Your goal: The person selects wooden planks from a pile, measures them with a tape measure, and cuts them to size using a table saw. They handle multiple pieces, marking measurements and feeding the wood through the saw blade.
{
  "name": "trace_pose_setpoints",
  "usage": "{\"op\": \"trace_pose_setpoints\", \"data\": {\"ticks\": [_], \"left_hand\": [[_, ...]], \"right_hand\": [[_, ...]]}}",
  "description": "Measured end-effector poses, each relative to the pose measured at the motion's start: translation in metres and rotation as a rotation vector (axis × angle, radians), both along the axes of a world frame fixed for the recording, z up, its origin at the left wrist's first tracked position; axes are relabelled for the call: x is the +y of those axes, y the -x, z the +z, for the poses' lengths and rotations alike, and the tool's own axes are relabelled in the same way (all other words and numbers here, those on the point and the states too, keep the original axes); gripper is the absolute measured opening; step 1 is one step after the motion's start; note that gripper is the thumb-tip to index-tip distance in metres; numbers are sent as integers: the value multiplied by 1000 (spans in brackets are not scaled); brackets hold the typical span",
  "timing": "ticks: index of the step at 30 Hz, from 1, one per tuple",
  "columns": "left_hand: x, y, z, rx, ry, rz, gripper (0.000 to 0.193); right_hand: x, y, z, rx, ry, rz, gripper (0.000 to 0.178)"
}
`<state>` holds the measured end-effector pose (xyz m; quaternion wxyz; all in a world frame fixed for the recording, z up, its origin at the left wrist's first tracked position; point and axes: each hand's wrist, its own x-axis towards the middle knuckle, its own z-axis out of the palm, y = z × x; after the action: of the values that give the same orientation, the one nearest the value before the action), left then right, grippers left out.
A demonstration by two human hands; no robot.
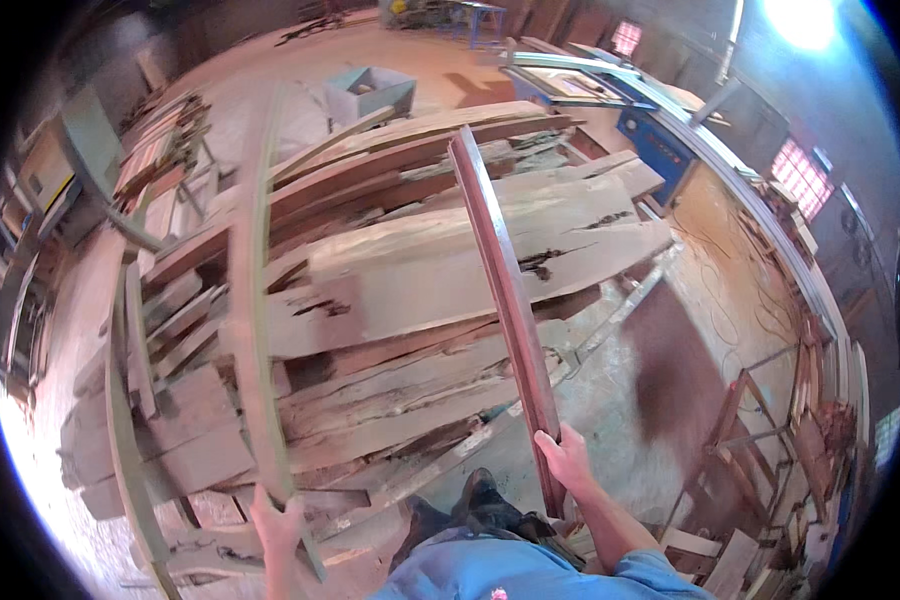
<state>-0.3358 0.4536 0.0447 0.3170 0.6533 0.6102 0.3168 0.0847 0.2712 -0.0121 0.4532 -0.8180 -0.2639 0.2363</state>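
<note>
- I have the right hand [567,458] wrapped around the near part of a dark moulding [498,270], thumb on top, with a short stub past the grip toward 6 o'clock.
- From that grip the moulding's long axis runs away toward 11 o'clock, crossing over the pile of rough slabs [420,265]; I can't tell whether its far end touches them.
- My left hand [275,518] is closed on the near part of a pale board [251,330], though blur hides the exact finger placement.
- The board's long axis points from the left hand almost straight to 12 o'clock, so the two lengths stand well apart and lean slightly toward each other at the far end.
- The right hand is clearly nearer the moulding; from the left hand, the grip on it lies just short of 3 o'clock.
- I see the moulding as long, slim and straight, reddish brown, with a lengthwise stepped profile and a sheen along one face.
- The board looks plain, flat and yellowish, smoother than the cracked, wavy-edged slabs beneath.
- Past the pile I make out a grey hopper [370,97] toward 11 o'clock and a blue panel saw [655,155] toward 1 o'clock.
</note>
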Motion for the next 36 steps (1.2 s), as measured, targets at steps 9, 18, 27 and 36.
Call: {"op": "trace_pose_setpoints", "data": {"ticks": [9,18,27,36], "left_hand": [[31,-190,28,445,212,-545,50],[78,-427,44,210,272,-797,50],[164,-617,14,267,-65,-538,48],[121,-566,0,455,-272,-942,54]], "right_hand": [[-77,-68,-8,91,-62,-332,29],[-138,-116,1,-49,-7,-570,25],[-175,-130,-7,67,179,-619,51],[-155,-141,-3,-270,447,-394,43]]}}
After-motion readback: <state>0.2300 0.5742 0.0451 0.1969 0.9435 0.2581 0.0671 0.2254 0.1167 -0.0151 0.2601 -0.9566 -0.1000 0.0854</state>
